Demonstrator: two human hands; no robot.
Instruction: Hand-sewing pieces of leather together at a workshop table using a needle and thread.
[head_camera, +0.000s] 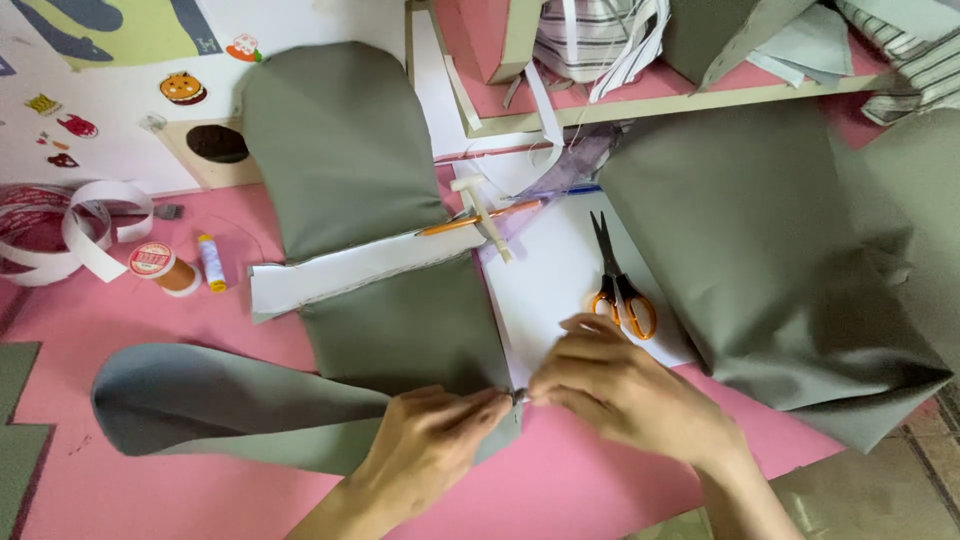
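Hands meet at the near right corner of the cut piece (400, 330), a long grey-green fabric shape lying on the pink mat (130, 320). Left hand (430, 445) pinches the fabric edge, fingers closed on the cloth. Right hand (620, 385) comes in from the right, fingertips drawn together on something small and dark at that same corner; too small to tell what it is. Fingertips of both hands nearly touch.

Key relation: the piece stretches away from the grip. Its long axis runs from the pinched corner up to a rounded end at top centre. A second lobe of the same fabric curls off to the left of the left hand. Both hands sit on the corner; the left lies over the fabric, the right over white paper (560, 280).

Counts:
- scissors (620, 290), one pair, orange handles, just beyond the right hand, blades pointing away
- thread spool (160, 265), one, orange thread, well left
- small tube (212, 262), one, beside the spool
- white strip (350, 270), one, crossing the piece at mid-length
- pencil (480, 218), one, orange, at the strip's right end
- tape loops (70, 225), one bundle, far left
- loose fabric (770, 250), one large grey-green sheet, right of the scissors
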